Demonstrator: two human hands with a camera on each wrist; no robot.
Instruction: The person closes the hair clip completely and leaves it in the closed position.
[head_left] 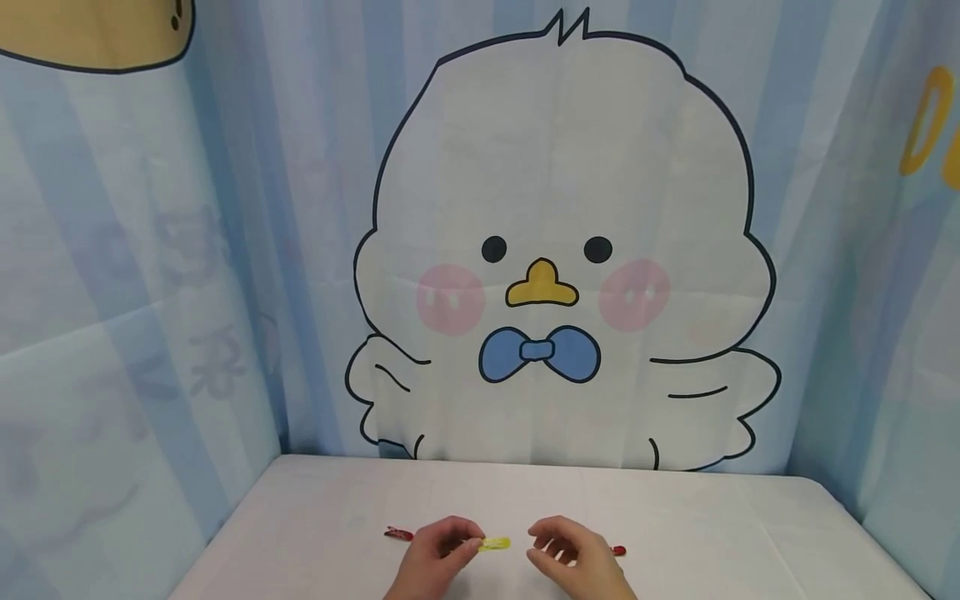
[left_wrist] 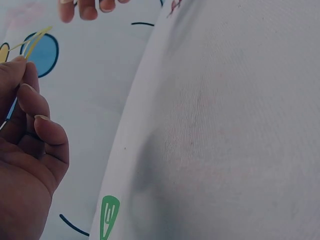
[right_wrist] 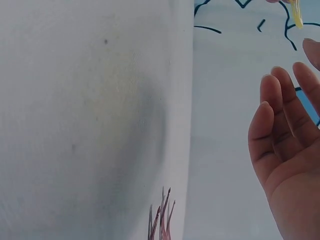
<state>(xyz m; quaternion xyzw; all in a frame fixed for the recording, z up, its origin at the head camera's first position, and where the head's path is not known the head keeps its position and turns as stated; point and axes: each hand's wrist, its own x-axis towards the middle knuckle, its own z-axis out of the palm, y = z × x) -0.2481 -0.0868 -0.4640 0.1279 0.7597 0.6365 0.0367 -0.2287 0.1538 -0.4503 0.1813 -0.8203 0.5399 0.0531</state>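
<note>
My left hand (head_left: 438,552) pinches a yellow hair clip (head_left: 495,543) between thumb and index finger, above the table. In the left wrist view the clip (left_wrist: 39,41) shows thin strips spread apart at its free end. Facing it, my right hand (head_left: 573,554) holds nothing, with fingers loosely bent and thumb apart. A gap separates this hand from the clip. The clip's tip (right_wrist: 296,14) also shows at the top of the right wrist view.
A reddish clip-like piece (head_left: 399,533) lies left of the left hand. Another red piece (head_left: 618,550), partly hidden, lies beside the right hand. A green hair clip (left_wrist: 109,217) shows near the edge of the white table (head_left: 712,533). Printed cloth (head_left: 322,250) surrounds the table.
</note>
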